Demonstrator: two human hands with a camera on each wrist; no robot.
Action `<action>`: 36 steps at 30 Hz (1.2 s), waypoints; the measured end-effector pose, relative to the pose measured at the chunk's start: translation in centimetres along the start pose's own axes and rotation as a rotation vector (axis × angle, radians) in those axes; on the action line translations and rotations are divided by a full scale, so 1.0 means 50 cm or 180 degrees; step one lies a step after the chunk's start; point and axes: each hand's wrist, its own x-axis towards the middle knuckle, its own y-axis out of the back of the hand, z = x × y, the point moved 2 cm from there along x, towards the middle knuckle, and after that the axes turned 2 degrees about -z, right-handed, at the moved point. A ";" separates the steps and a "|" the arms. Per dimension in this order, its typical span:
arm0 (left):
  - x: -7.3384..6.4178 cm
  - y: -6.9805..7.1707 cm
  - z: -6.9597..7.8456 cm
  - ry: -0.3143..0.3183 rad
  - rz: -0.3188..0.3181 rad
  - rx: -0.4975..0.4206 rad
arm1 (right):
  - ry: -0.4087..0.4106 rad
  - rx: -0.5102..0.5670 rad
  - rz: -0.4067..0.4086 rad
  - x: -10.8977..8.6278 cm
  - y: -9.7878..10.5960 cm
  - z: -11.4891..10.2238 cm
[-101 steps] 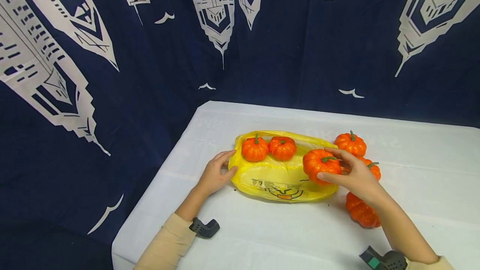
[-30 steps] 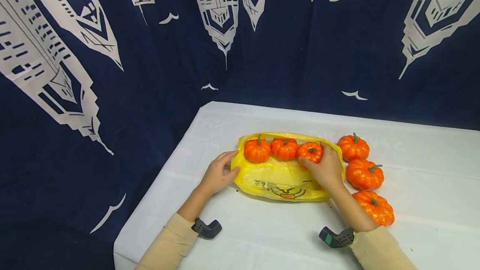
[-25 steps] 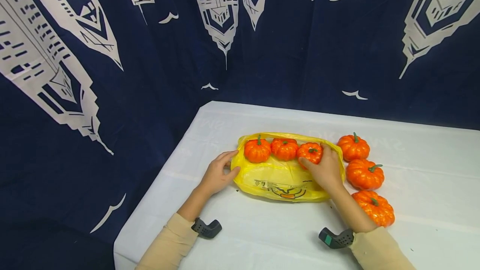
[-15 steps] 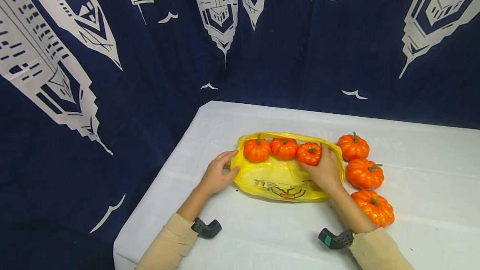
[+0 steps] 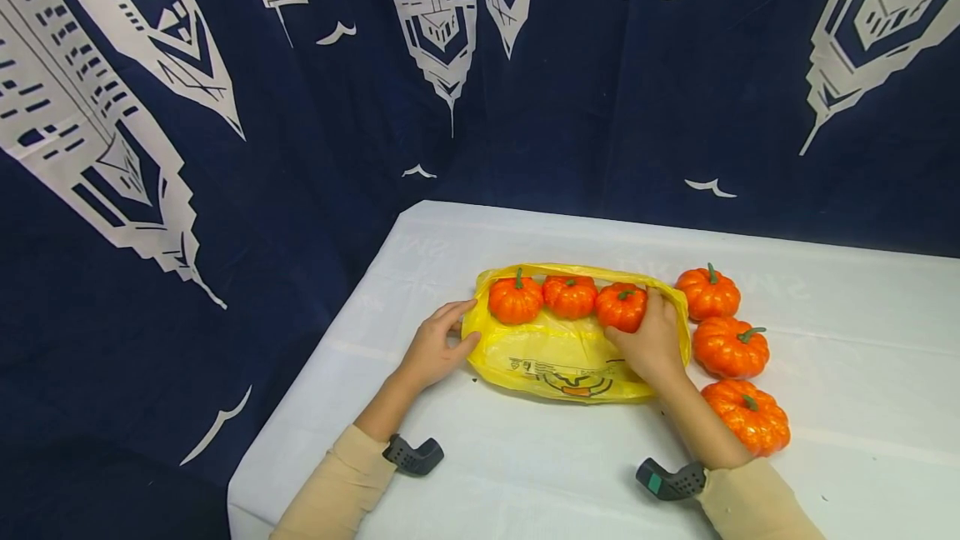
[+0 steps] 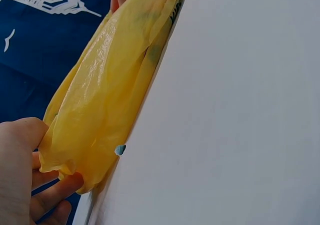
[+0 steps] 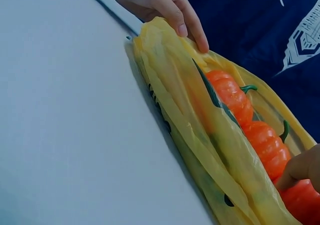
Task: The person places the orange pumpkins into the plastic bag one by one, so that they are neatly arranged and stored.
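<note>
A yellow plastic bag (image 5: 555, 357) lies on its side with its mouth spread wide. Two small orange pumpkins, a left one (image 5: 515, 301) and a middle one (image 5: 570, 298), sit inside along its back. Beside them in the bag is a third pumpkin (image 5: 619, 307), which my right hand (image 5: 651, 342) grips from the right, thumb in front and fingers largely hidden behind it. My left hand (image 5: 433, 350) holds the bag's left end; in the left wrist view its thumb and fingers (image 6: 57, 191) lie around the plastic edge.
To the right of the bag, three more pumpkins stand in a row: a back one (image 5: 707, 293), a middle one (image 5: 730, 347) and a front one (image 5: 748, 417), close by my right forearm. A white cloth covers the table (image 5: 525, 473); a dark blue printed curtain (image 5: 555, 140) hangs behind.
My right hand has carried the third pumpkin left and down into the bag, next to the other two. Over the last second it shifts only slightly. My left hand stays at the bag's left end.
</note>
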 end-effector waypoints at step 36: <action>0.000 0.000 0.004 0.0032 0.0000 0.0043 | 0.0236 0.0249 -0.0165 -0.051 0.078 -0.058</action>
